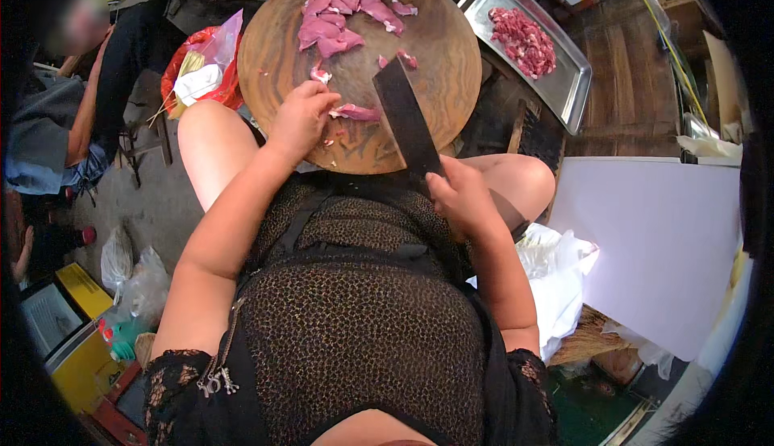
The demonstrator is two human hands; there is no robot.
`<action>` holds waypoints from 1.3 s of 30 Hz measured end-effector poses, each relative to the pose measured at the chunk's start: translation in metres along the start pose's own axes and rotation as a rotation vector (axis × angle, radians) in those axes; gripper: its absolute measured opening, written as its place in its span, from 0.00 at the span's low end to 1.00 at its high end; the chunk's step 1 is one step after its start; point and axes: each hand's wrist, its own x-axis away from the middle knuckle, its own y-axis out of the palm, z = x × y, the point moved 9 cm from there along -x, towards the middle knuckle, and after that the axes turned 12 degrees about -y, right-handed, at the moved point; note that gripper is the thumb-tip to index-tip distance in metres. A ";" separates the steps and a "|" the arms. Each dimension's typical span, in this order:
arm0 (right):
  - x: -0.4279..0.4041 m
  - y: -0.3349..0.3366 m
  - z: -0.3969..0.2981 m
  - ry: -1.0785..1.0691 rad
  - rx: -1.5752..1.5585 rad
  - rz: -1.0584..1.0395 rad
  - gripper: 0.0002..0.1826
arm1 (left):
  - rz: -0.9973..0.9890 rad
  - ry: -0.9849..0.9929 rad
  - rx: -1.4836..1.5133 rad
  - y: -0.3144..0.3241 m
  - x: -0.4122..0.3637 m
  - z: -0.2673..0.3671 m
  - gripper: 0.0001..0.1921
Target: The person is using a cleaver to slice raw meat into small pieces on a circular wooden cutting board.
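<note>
My right hand (pixel 462 195) grips the handle of a broad, dark cleaver (pixel 406 113). Its blade slants over the right part of a round wooden chopping block (pixel 447 28). My left hand (pixel 305 113) is curled over the block's near left side, its fingertips pinched at the pale end of a narrow strip of raw meat (pixel 360 113). That strip reaches to the left edge of the blade. A small pink and white scrap (pixel 320 75) lies just beyond my left knuckles. Several pink raw meat slices (pixel 329 25) are spread at the far side, and small bits lie beyond the cleaver tip.
A metal tray (pixel 559 92) with a heap of cut red meat (pixel 523 42) stands right of the block. Left of it is a red plastic bag (pixel 172 77) with wooden skewers. Another person (pixel 78 107) sits at far left. A white board (pixel 647 234) lies at right.
</note>
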 end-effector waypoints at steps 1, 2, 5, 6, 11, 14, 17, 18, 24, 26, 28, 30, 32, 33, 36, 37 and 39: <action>0.002 -0.006 -0.020 -0.190 0.204 0.044 0.15 | 0.073 0.055 0.088 -0.007 0.005 0.014 0.07; 0.007 -0.008 -0.040 -0.380 0.407 0.086 0.18 | 0.116 0.257 -0.054 -0.006 0.014 0.037 0.10; 0.008 -0.003 -0.048 -0.425 0.633 0.064 0.18 | 0.039 0.221 -0.071 0.028 0.017 0.035 0.10; 0.007 -0.004 -0.050 -0.417 0.632 0.067 0.18 | 0.041 0.085 0.049 0.028 0.015 0.031 0.07; 0.003 0.004 -0.049 -0.319 0.725 -0.105 0.20 | -0.093 -0.066 0.176 0.041 0.010 0.008 0.11; -0.006 0.006 -0.058 -0.308 0.694 -0.135 0.19 | -0.006 0.149 0.020 0.036 0.010 0.021 0.14; -0.037 0.022 -0.057 -0.226 0.709 -0.197 0.17 | 0.071 0.324 -0.113 0.033 0.019 0.038 0.18; -0.048 0.027 -0.058 -0.270 0.681 -0.177 0.15 | 0.060 0.294 -0.128 0.033 0.017 0.037 0.19; -0.065 0.000 -0.051 -0.177 0.715 -0.188 0.12 | -0.003 0.328 -0.106 0.023 0.026 0.036 0.16; -0.052 -0.013 -0.044 -0.118 0.756 -0.223 0.12 | 0.033 0.262 -0.084 0.010 0.034 0.019 0.15; -0.038 -0.024 -0.035 -0.077 0.585 -0.171 0.13 | 0.061 0.196 -0.054 0.005 0.037 0.011 0.14; -0.025 -0.021 -0.042 -0.139 0.647 -0.040 0.13 | 0.121 0.200 -0.080 -0.001 0.031 0.011 0.14; -0.015 -0.024 -0.051 -0.213 0.736 0.128 0.15 | 0.100 0.221 -0.090 0.009 0.021 0.015 0.14; -0.012 -0.024 -0.051 -0.212 0.738 0.128 0.15 | 0.074 0.243 -0.104 0.015 0.019 0.018 0.13; -0.007 -0.012 -0.054 -0.275 0.696 0.046 0.15 | -0.045 0.097 0.036 0.027 0.014 0.004 0.09; -0.004 -0.007 -0.055 -0.283 0.710 0.008 0.16 | -0.047 0.096 0.038 0.030 0.014 0.002 0.09; -0.004 -0.002 -0.054 -0.286 0.722 -0.033 0.18 | -0.088 -0.128 0.148 0.038 0.008 -0.021 0.13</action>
